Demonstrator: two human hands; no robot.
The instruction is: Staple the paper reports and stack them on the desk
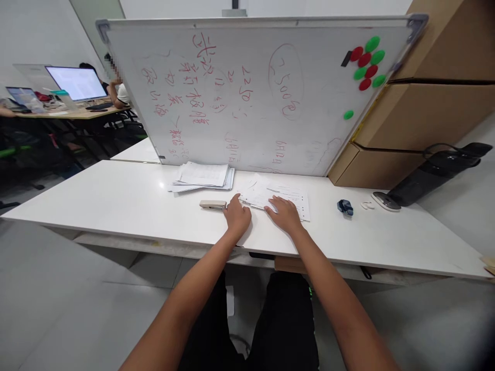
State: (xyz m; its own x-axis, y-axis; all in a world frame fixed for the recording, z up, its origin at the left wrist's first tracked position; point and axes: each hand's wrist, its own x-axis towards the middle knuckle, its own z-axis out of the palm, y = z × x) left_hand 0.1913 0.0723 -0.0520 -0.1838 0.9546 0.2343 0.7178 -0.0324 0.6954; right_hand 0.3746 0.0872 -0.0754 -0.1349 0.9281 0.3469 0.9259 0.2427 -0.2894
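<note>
My left hand [237,216] is at the left corner of some loose papers [296,198], its index finger and thumb apart. Its outer fingers are beside the right end of a beige stapler [212,204], and whether they touch it is hard to see. On the front part of the same papers lies my right hand [286,214], fingers spread and palm down. These sheets overlap unevenly and carry printed lines and a row of punched-looking dots along the right side. Behind the stapler sits a thicker stack of papers [203,175].
A whiteboard [247,98] with red writing and round magnets leans along the desk's [135,201] back. At the right are cardboard boxes [429,116], a dark bottle [421,175], a mouse [386,201] and a small dark-blue object [345,207]. A person sits near a monitor [77,83] at far left.
</note>
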